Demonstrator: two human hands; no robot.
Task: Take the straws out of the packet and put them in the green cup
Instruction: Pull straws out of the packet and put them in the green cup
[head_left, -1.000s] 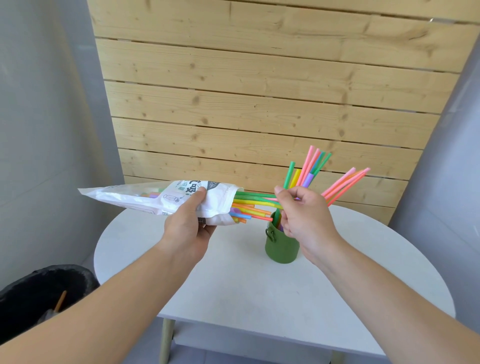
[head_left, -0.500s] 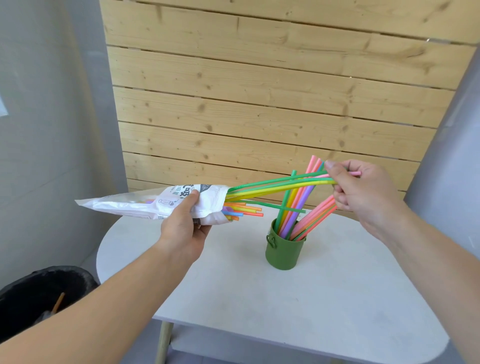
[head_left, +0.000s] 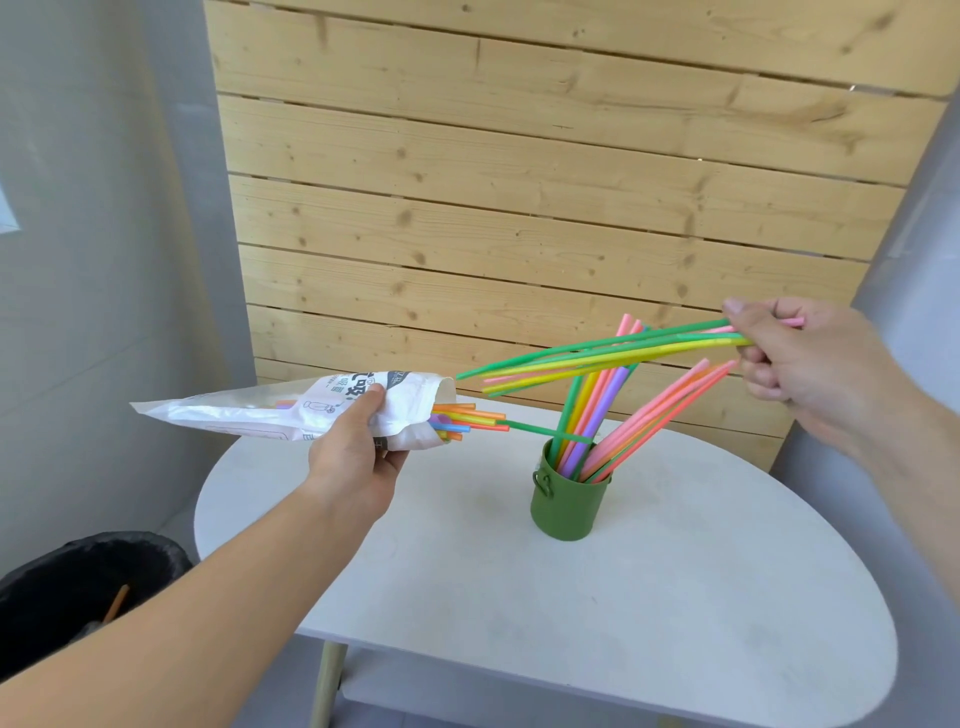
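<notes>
My left hand (head_left: 358, 452) grips a white plastic straw packet (head_left: 291, 408) held level above the table, its open mouth facing right. Several orange, blue and green straws (head_left: 470, 418) poke out of that mouth. My right hand (head_left: 800, 358) pinches a bunch of green, yellow and pink straws (head_left: 597, 358) by one end, high and to the right; their free ends hang just clear of the packet mouth. The green cup (head_left: 569, 501) stands on the white table below the bunch, with several coloured straws (head_left: 602, 410) leaning in it.
The round white table (head_left: 571, 613) stands against a wooden slat wall (head_left: 519, 208). A black-lined bin (head_left: 83, 587) sits on the floor at the lower left. Grey walls close in on both sides.
My right hand gripped straws at the packet mouth, then drew a bunch rightward and upward until it came free of the packet. The left hand kept the packet nearly still.
</notes>
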